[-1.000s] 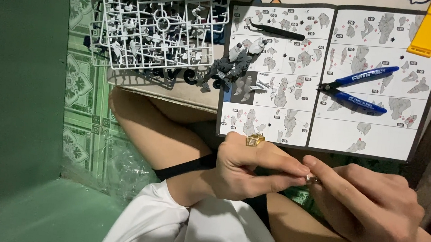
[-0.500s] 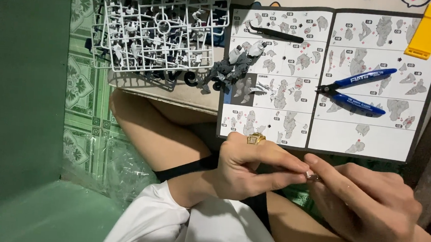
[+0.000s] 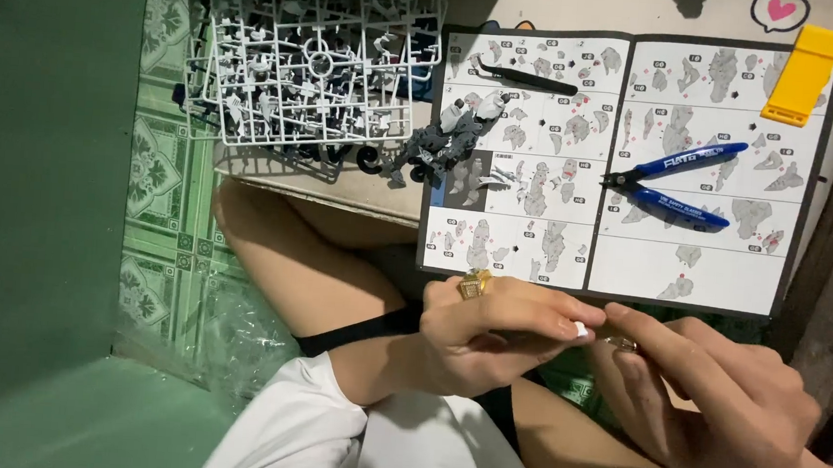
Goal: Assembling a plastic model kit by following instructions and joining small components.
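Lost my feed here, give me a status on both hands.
Left hand and right hand pinch one small part between fingertips, over the lap. Blue nippers idle on the manual. Nothing blocking.

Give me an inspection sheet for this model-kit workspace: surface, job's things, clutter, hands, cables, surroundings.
Surface: low beige table, largely covered by an open printed instruction sheet.
Job's things: a tiny part pinched between both hands' fingertips, too small to identify.
Clutter: white plastic parts frames; grey part-built model figure; black tweezers; blue-handled nippers; yellow plastic tool.
Hands: left hand, wearing a gold ring, and right hand meet over the lap.
Cables: nothing seen.
Surroundings: green patterned floor tiles; crumpled clear plastic wrap; green wall.
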